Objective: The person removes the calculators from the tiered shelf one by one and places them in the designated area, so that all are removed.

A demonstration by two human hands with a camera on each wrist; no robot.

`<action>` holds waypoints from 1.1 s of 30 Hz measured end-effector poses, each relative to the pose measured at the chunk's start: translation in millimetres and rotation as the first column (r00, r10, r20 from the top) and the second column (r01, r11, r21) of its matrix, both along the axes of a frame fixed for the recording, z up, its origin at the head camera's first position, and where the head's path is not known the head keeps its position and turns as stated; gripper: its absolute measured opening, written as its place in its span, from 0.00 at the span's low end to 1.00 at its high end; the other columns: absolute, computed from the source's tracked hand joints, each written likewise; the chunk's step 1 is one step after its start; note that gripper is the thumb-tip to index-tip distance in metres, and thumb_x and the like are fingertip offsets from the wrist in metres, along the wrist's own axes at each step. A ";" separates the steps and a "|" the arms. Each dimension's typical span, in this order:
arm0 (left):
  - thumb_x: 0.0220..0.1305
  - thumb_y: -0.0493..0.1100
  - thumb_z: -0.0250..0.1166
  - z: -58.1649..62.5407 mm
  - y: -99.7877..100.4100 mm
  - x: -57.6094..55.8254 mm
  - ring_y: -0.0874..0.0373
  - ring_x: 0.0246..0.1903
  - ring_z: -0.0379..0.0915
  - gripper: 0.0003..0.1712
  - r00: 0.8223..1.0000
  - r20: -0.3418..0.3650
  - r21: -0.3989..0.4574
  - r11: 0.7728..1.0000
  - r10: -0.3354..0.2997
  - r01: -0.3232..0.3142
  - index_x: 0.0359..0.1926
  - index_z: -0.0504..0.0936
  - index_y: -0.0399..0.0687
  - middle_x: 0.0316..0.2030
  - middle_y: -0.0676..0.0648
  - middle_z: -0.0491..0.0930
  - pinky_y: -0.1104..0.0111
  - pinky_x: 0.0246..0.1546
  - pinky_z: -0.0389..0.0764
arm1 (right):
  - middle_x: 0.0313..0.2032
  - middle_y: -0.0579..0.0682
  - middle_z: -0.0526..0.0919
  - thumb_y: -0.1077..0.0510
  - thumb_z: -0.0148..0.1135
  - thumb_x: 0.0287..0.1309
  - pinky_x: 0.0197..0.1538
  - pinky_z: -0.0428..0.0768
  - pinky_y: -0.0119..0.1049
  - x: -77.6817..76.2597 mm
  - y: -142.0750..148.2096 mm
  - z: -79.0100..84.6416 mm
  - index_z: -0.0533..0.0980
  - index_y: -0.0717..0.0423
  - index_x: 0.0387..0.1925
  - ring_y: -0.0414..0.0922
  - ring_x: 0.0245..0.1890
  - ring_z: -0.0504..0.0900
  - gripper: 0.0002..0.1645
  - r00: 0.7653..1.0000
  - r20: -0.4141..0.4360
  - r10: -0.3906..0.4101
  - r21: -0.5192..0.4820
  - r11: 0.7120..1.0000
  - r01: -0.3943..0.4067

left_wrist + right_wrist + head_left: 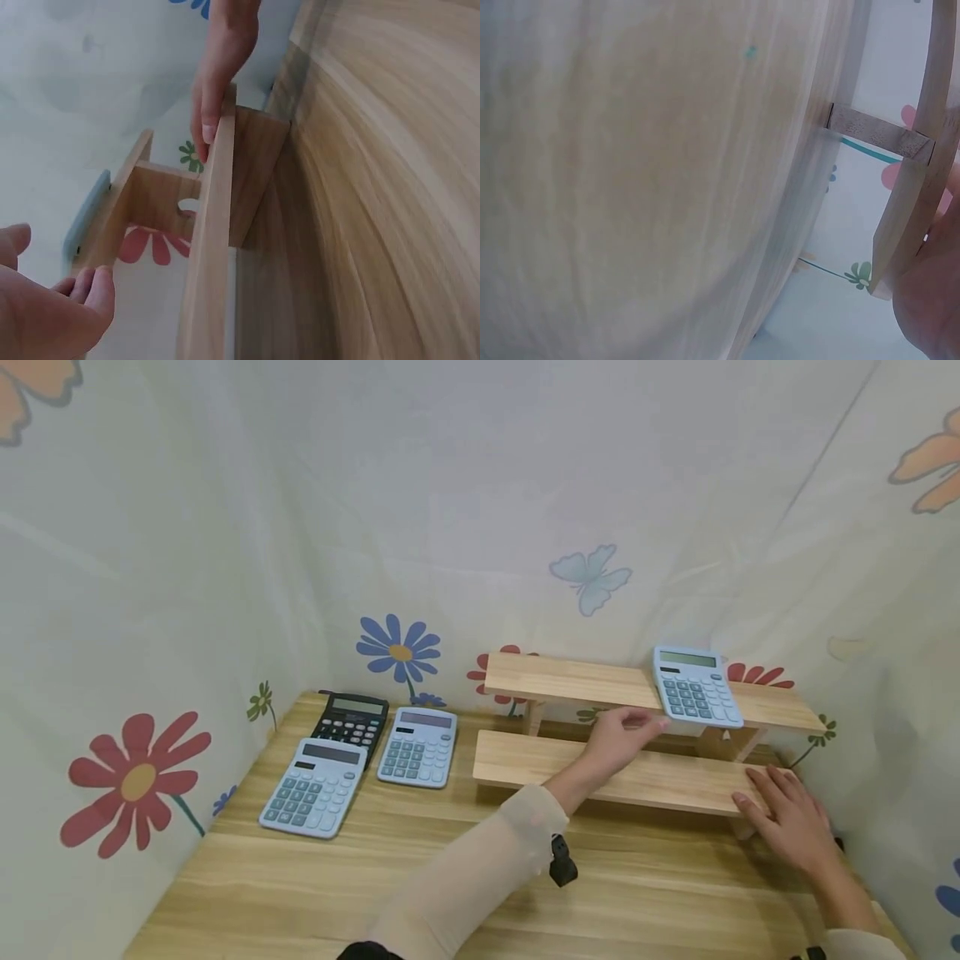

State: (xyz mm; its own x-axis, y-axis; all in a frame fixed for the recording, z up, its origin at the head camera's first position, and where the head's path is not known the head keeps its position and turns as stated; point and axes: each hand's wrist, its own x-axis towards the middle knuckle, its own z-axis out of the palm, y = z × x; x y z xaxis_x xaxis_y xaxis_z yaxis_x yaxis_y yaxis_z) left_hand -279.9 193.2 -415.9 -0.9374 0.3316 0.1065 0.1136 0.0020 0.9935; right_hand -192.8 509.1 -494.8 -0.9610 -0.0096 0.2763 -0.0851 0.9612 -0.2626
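Observation:
A light blue calculator (697,687) lies on the upper board (577,679) of a two-step wooden shelf, its lower edge jutting past the board's front. Close by its lower left corner is my left hand (617,743), fingers loosely bent. In the left wrist view, a gap shows between the left thumb (16,238) and fingers, with nothing held; the calculator (86,214) appears edge-on beyond. My right hand (791,818) rests on the right end of the lower board (540,760), fingers laid over its top. The right wrist view shows only part of that hand (934,300).
At the table's left, a light blue calculator (313,787) overlaps a black calculator (352,722). Another light blue calculator (417,748) lies beside them. A flower-printed curtain (480,527) surrounds the wooden table (300,893) at the back and sides.

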 end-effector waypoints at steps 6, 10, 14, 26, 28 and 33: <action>0.73 0.51 0.71 -4.4 16.4 -7.3 0.54 0.48 0.86 0.23 0.992 0.121 0.098 0.995 -0.035 0.023 0.58 0.85 0.39 0.44 0.51 0.88 0.64 0.50 0.88 | 0.75 0.76 0.58 0.38 0.52 0.79 0.62 0.52 0.86 -0.5 -2.4 1.3 0.64 0.62 0.76 0.76 0.76 0.50 0.40 1.000 -0.009 -0.005 -0.005 1.000 0.005; 0.74 0.48 0.70 -5.9 23.7 -11.2 0.56 0.45 0.87 0.24 0.983 0.172 0.171 0.985 -0.055 0.025 0.60 0.83 0.33 0.44 0.47 0.89 0.63 0.50 0.88 | 0.76 0.76 0.57 0.38 0.51 0.79 0.62 0.52 0.86 -3.2 -4.1 4.7 0.63 0.62 0.77 0.75 0.77 0.48 0.41 1.000 0.002 -0.001 -0.009 1.000 0.001; 0.75 0.46 0.68 -3.3 29.6 -12.2 0.52 0.46 0.88 0.21 0.972 0.221 0.262 0.965 -0.074 0.014 0.57 0.84 0.33 0.44 0.44 0.90 0.57 0.56 0.87 | 0.76 0.76 0.57 0.37 0.51 0.79 0.63 0.52 0.86 -6.2 -5.4 10.3 0.62 0.62 0.78 0.75 0.78 0.47 0.42 1.000 0.005 0.003 0.004 1.000 -0.003; 0.73 0.47 0.71 3.7 44.2 -7.8 0.52 0.39 0.90 0.12 0.968 0.248 0.233 0.967 0.046 -0.106 0.42 0.90 0.43 0.34 0.45 0.91 0.57 0.46 0.90 | 0.75 0.76 0.59 0.38 0.52 0.79 0.63 0.52 0.85 -2.8 0.2 5.2 0.64 0.62 0.77 0.77 0.76 0.50 0.40 1.000 -0.014 0.009 -0.011 1.000 -0.009; 0.73 0.47 0.71 4.2 44.5 -7.3 0.53 0.38 0.90 0.11 0.969 0.238 0.207 0.971 0.068 -0.119 0.41 0.90 0.43 0.33 0.46 0.91 0.58 0.44 0.90 | 0.75 0.76 0.59 0.38 0.52 0.79 0.63 0.52 0.85 -1.9 -0.1 3.2 0.64 0.62 0.77 0.77 0.76 0.50 0.40 1.000 -0.008 0.006 -0.016 1.000 -0.007; 0.73 0.45 0.70 4.4 44.3 -5.3 0.55 0.36 0.90 0.08 0.970 0.238 0.217 0.970 0.059 -0.112 0.41 0.90 0.44 0.32 0.47 0.91 0.59 0.44 0.90 | 0.76 0.75 0.58 0.38 0.52 0.79 0.62 0.52 0.85 0.1 -0.7 2.5 0.64 0.61 0.77 0.76 0.77 0.49 0.40 1.000 -0.003 -0.003 -0.029 1.000 0.003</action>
State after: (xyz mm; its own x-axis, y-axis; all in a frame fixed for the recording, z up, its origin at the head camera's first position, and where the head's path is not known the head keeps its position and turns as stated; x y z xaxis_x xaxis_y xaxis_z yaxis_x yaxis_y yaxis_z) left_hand -285.2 237.5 -411.5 -0.9693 0.2407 -0.0500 -0.1064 -0.2271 0.9680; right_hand -192.7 508.4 -492.4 -0.9603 0.0013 0.2789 -0.0829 0.9535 -0.2898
